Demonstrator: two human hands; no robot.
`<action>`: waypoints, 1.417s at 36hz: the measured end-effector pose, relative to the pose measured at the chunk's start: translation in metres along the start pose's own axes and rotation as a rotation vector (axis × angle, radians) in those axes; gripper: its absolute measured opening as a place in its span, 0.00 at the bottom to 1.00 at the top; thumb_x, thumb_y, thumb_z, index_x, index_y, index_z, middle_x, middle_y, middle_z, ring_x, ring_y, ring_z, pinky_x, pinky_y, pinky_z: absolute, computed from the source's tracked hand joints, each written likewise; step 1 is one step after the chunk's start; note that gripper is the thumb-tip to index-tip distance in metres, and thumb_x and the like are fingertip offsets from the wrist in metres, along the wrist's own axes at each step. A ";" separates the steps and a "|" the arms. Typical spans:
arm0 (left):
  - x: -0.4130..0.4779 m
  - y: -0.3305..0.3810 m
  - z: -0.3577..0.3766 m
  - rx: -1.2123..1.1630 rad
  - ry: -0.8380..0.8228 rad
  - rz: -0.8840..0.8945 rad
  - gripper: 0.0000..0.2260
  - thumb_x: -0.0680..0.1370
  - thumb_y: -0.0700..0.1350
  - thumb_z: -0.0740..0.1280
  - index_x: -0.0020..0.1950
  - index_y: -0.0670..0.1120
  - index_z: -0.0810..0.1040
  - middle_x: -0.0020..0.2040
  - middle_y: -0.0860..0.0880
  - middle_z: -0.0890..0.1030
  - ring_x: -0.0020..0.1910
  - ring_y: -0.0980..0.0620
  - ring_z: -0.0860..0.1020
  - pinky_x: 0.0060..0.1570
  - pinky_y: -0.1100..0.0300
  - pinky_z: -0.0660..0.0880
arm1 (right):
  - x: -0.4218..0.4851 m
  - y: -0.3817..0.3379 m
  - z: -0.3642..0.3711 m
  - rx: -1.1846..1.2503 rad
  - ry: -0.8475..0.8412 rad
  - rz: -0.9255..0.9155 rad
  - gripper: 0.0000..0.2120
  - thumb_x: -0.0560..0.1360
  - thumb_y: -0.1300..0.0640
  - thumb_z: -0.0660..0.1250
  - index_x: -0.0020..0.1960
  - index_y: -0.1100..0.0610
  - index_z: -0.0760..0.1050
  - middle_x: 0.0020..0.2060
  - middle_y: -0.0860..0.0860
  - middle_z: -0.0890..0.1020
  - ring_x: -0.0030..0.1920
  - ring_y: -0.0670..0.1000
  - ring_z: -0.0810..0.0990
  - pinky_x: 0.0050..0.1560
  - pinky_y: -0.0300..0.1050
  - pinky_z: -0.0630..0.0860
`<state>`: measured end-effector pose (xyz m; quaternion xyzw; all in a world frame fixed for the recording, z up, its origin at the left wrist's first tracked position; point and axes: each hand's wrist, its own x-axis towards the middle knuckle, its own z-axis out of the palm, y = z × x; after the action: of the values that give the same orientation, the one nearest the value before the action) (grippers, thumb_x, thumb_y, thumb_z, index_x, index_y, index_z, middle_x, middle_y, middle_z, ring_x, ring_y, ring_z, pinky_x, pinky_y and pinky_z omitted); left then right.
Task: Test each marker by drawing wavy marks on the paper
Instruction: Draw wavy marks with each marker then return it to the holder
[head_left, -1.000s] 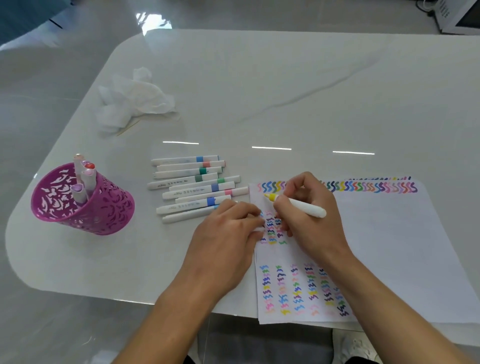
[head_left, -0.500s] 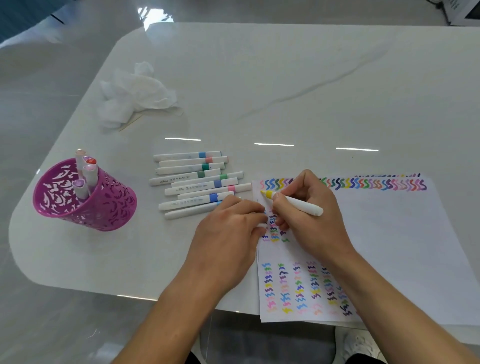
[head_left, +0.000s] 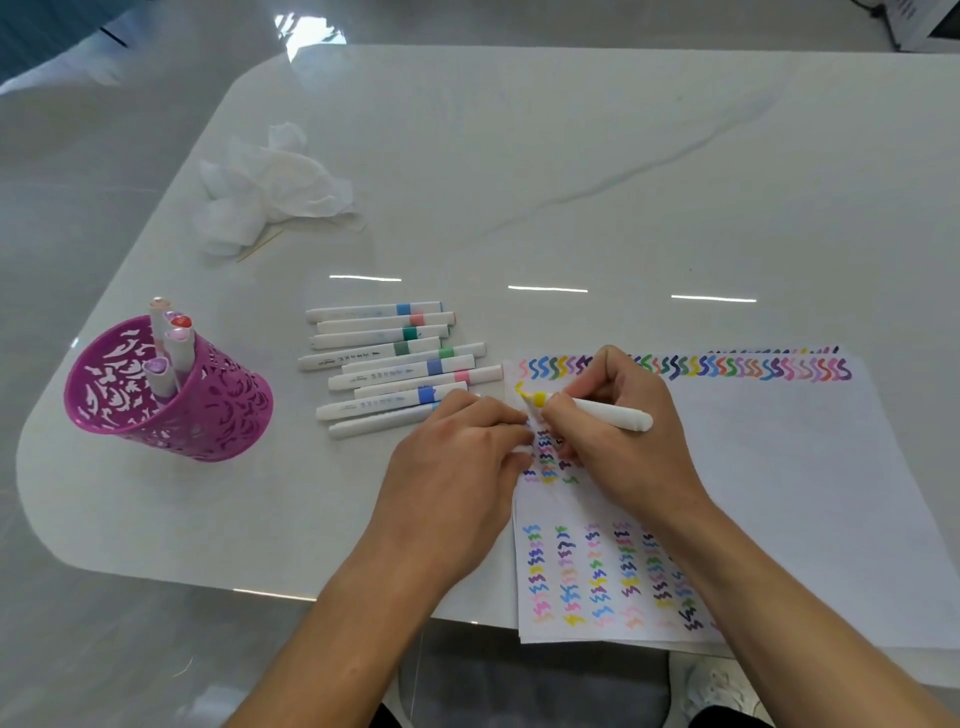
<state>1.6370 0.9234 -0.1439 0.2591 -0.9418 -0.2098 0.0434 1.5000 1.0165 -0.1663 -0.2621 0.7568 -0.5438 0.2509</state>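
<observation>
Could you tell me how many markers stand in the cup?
4: peach-capped marker at back, red-capped marker and pink-capped marker centre, purple-capped marker in front; the cup may hide others.

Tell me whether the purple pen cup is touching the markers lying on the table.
Apart. The head view shows a strip of bare table between the purple pen cup and the nearest ends of the lying markers.

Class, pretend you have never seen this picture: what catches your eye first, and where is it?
Near the middle, the right hand grips a yellow marker, its tip on the paper near the top left corner, just under a row of bright wavy marks along the top edge. A purple cup with cut-out sides stands at far left, and capped white markers lie in a row between it and the paper.
</observation>
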 end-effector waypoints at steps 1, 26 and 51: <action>0.000 0.000 0.000 -0.001 -0.002 -0.001 0.13 0.80 0.53 0.66 0.62 0.55 0.82 0.61 0.59 0.81 0.60 0.60 0.72 0.57 0.66 0.70 | 0.000 0.000 0.000 0.001 -0.001 0.000 0.10 0.67 0.53 0.72 0.39 0.57 0.73 0.30 0.57 0.82 0.34 0.62 0.82 0.34 0.61 0.79; 0.003 -0.001 -0.003 -0.036 0.028 -0.041 0.10 0.79 0.51 0.70 0.59 0.54 0.84 0.61 0.61 0.81 0.60 0.61 0.75 0.58 0.69 0.68 | 0.012 -0.012 -0.028 0.605 -0.030 0.174 0.01 0.71 0.60 0.70 0.42 0.55 0.79 0.33 0.55 0.81 0.29 0.53 0.78 0.29 0.43 0.74; 0.010 0.004 -0.012 -1.073 0.149 -0.382 0.07 0.82 0.41 0.65 0.56 0.49 0.82 0.47 0.52 0.87 0.42 0.51 0.85 0.41 0.63 0.81 | -0.002 -0.025 -0.029 0.528 -0.090 0.031 0.09 0.73 0.59 0.66 0.40 0.54 0.85 0.29 0.54 0.80 0.28 0.54 0.77 0.28 0.43 0.73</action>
<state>1.6294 0.9168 -0.1316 0.3803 -0.6343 -0.6438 0.1963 1.4852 1.0315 -0.1334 -0.1998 0.5807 -0.7061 0.3525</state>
